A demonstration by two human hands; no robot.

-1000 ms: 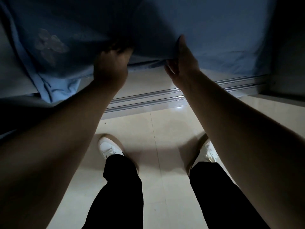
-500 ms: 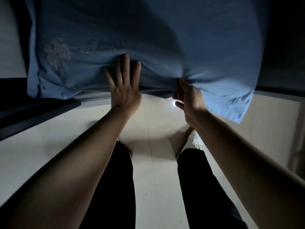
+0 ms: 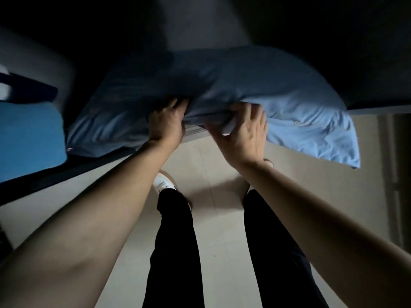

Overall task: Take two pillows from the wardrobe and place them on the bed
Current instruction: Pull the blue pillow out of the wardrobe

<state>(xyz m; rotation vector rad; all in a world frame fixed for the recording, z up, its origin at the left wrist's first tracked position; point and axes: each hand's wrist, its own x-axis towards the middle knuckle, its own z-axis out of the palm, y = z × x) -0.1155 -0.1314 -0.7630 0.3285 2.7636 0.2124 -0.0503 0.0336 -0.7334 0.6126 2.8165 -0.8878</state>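
A light blue pillow (image 3: pixel 255 90) hangs in front of me at arm's length, above the floor. My left hand (image 3: pixel 165 124) is closed on its lower edge near the middle. My right hand (image 3: pixel 242 132) grips the same edge from below, fingers spread around the bunched fabric. The pillow's right corner (image 3: pixel 333 147) droops down. At the far left lies the bed (image 3: pixel 29 134) with a blue cover. The room is dim and the wardrobe is not clearly in sight.
Pale tiled floor (image 3: pixel 213 165) lies below me, with my dark-trousered legs and a white shoe (image 3: pixel 163 185). The bed's dark frame edge (image 3: pixel 73 172) runs along the left. A dark upright edge (image 3: pixel 398 174) stands at the right.
The view has swung left, bringing the bed into sight. The pillow has risen and moved away from me. My left hand went from flat against it to gripping its edge.
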